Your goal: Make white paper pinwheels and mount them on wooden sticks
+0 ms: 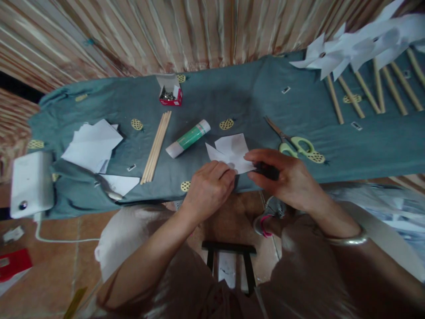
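Note:
A small white paper piece (236, 148) with cut, pointed flaps lies at the table's near edge. My left hand (210, 188) is closed on its lower left side, the fingers bent and pressed together. At the paper's right edge, my right hand (282, 177) has its thumb and fingers apart, one fingertip touching the sheet. A dark gap shows between them, beside a corner of the paper. Green-handled scissors (292, 142) lie spread just beyond my right hand. A green and white glue stick (188, 138) lies to the left of the paper.
Several wooden sticks (156, 148) lie left of the glue stick. Behind them stands an open red box (171, 96) of small metal pieces. White paper sheets (94, 144) and a white device (32, 184) are at the left. Paper pinwheels (327, 55) on sticks lie at the far right.

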Tool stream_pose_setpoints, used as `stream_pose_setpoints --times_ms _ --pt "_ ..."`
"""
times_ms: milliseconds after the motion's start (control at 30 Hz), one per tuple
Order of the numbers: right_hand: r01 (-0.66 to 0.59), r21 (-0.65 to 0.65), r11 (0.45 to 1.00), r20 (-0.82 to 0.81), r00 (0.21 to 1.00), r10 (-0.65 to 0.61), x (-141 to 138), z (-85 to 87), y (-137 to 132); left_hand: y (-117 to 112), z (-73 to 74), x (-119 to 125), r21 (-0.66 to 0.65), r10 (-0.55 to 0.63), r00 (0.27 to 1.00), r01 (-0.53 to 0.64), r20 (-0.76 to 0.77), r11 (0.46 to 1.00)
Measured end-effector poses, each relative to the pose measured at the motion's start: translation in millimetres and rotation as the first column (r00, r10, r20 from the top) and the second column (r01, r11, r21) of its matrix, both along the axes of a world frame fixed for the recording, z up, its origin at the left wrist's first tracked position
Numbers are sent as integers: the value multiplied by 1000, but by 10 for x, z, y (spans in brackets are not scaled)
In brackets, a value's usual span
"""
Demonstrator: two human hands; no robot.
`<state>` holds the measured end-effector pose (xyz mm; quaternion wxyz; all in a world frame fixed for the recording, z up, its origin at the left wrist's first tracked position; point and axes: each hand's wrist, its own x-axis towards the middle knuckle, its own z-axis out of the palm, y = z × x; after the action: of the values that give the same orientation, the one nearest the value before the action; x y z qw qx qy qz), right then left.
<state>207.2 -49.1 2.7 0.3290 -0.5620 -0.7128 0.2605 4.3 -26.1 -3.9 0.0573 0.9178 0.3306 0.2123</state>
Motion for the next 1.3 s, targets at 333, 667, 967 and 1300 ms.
stream_pose_setpoints --times_ms 333,667,967,1300 --pt "-92 -55 994 -179 981 80 82 -45 -65 -100 11 -83 -10 -82 996 82 24 997" --pt "-57 -25 998 -174 983 52 12 -114 -24 -125 -21 -89 -42 -97 994 99 50 994" --pt "45 8 999 -46 998 -45 -104 -88 2 -161 -48 -78 -83 -70 991 80 113 993" --pt "76 52 996 54 995 -79 -150 -92 9 -157 -45 -80 -75 -108 990 115 95 991"
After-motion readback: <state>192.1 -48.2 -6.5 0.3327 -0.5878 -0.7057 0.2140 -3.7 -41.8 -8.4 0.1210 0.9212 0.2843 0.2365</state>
